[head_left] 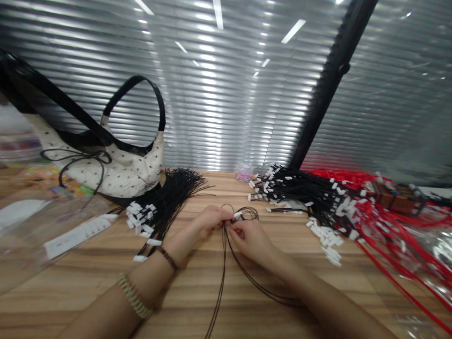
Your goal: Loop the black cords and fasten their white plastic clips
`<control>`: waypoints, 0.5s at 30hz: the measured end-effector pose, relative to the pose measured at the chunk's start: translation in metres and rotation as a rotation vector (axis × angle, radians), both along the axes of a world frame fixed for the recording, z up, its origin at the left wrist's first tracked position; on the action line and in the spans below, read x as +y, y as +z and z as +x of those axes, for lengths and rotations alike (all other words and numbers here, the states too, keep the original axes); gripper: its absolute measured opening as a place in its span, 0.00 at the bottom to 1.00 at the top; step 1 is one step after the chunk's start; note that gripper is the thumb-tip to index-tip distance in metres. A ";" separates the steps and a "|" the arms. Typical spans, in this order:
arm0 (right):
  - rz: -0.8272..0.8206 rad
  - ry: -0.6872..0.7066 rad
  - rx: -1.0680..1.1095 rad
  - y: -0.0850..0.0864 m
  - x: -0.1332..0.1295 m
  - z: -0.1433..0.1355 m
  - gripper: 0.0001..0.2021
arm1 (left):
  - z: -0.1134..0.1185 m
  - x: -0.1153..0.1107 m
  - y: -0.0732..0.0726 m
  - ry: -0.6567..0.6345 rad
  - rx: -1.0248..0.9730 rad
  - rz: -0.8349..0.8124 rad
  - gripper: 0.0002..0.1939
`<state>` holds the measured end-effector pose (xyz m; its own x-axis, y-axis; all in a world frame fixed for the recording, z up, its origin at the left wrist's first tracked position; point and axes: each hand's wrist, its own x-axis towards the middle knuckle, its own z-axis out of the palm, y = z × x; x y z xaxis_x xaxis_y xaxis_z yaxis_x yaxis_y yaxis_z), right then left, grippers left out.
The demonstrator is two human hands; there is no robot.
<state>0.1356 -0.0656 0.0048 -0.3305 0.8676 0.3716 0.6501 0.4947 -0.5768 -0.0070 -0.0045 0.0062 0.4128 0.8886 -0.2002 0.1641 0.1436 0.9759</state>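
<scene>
Thin dark cords (223, 273) run between my two hands at the middle of the table. My left hand (214, 219) pinches them from the left, fingers closed. Just beside it, my right hand (249, 238) is curled with thumb and forefinger together on the same cords. Past the fingertips the cords form a small loose coil (251, 213), with a small white piece (238, 214) near it. Long strands trail down toward the near edge, some passing under my right forearm. The exact grip points are partly hidden by my fingers.
Black cords with white ends lie bundled at left (169, 197) and piled at right (300, 188). Red cords (381, 240) spread over the right side. A spotted white handbag (130, 172) stands back left, near a white paper strip (79, 235). Metal blinds (226, 94) rise behind.
</scene>
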 end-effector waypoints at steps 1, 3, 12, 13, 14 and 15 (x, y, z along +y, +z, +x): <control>-0.011 0.008 -0.014 -0.006 0.001 -0.002 0.12 | 0.000 0.001 -0.001 0.000 -0.011 -0.001 0.07; -0.040 0.013 -0.003 -0.014 0.003 -0.004 0.12 | 0.001 0.001 -0.001 -0.002 -0.026 -0.006 0.07; -0.157 -0.044 0.115 -0.027 0.008 -0.008 0.13 | 0.002 0.002 0.000 -0.024 -0.044 -0.019 0.06; -0.167 -0.041 0.124 -0.028 0.009 -0.008 0.13 | 0.002 0.002 0.000 -0.024 -0.045 -0.017 0.06; -0.180 -0.033 0.134 -0.029 0.010 -0.008 0.14 | 0.002 0.002 0.000 -0.021 -0.045 -0.016 0.06; -0.197 -0.021 0.148 -0.030 0.011 -0.007 0.14 | 0.001 0.002 0.000 -0.019 -0.045 -0.015 0.06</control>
